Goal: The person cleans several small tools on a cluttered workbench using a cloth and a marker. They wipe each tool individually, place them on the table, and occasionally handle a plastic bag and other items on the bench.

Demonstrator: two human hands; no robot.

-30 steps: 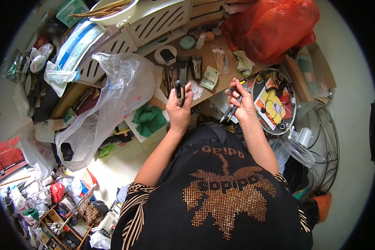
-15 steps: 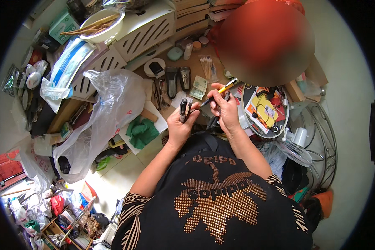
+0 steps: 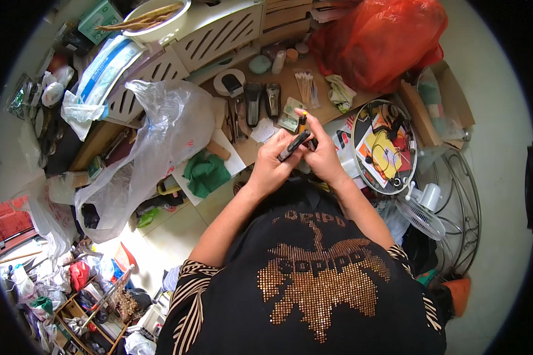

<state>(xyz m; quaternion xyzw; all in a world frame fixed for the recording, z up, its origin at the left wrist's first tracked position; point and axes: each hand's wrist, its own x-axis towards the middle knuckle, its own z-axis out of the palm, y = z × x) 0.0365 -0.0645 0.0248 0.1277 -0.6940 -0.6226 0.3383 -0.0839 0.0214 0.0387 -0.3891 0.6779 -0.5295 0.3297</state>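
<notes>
Both hands meet in front of my chest, close together over the desk's near edge. My left hand (image 3: 269, 164) is closed round a black marker pen (image 3: 294, 147) that slants up to the right. Against it, my right hand (image 3: 324, 158) grips a yellow-and-black pen (image 3: 302, 123) pointing upward, its thumb or finger along the pen's side. Fingers overlap where the hands touch, so the pens' lower ends are hidden. Just beyond them on the desk lie a greenish banknote (image 3: 291, 113), a crumpled white paper (image 3: 264, 131) and two electric shavers (image 3: 253, 104).
A round tray (image 3: 354, 131) of cables and cards stands at the right, above a white fan (image 3: 420, 218). A red plastic bag (image 3: 385, 44) fills the far right. On the left hang a clear plastic bag (image 3: 160, 127) and a green cloth (image 3: 206, 176). Cotton swabs (image 3: 305, 86) lie farther back.
My hands have come together from apart, the right moving left and the left moving right. The yellow-and-black pen has swung from slanting right to nearly upright. The view has shifted slightly.
</notes>
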